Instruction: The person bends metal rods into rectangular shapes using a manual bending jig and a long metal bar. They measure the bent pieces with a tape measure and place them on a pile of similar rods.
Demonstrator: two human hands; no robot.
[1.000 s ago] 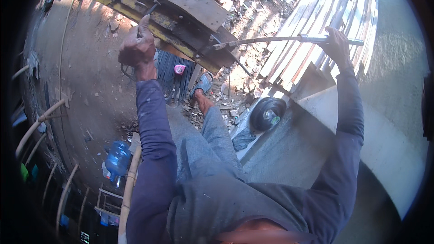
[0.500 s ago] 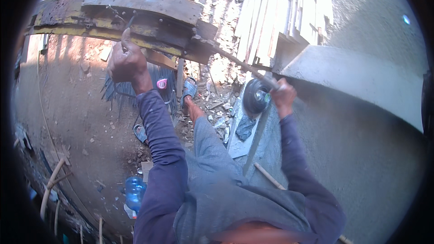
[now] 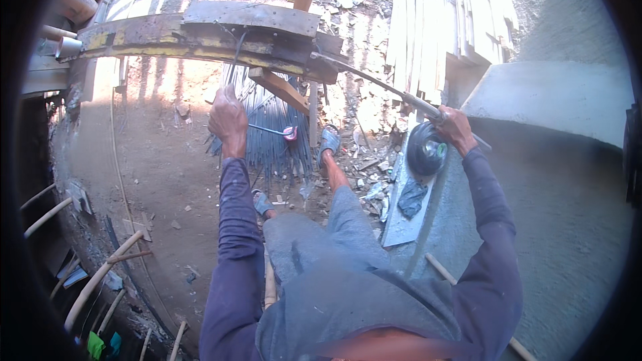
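Note:
My left hand (image 3: 229, 122) is closed around a thin bent steel rod (image 3: 267, 130). The rod's upper length rises from my fingers to the front of a worn wooden bench beam (image 3: 144, 41), and a hooked length sticks out to the right of my hand. My right hand (image 3: 455, 128) grips the pipe-like handle of a long metal bar (image 3: 374, 81). This bar slants up and left, with its far tip over the beam's right end. Small pins stand on the beam near the rod, too small to make out well.
Under the beam lies a bundle of straight rods (image 3: 257, 103) with a pink tape measure (image 3: 289, 134) on it. A coil of black wire (image 3: 425, 150) rests on a board at right, beside a concrete ledge (image 3: 535, 97). Long planks (image 3: 428, 13) lie beyond; bent poles (image 3: 100, 281) stand at left.
My left hand has drawn back from the beam towards me, and more of the rod shows between them. My right hand still holds the bar. The whole view has shifted.

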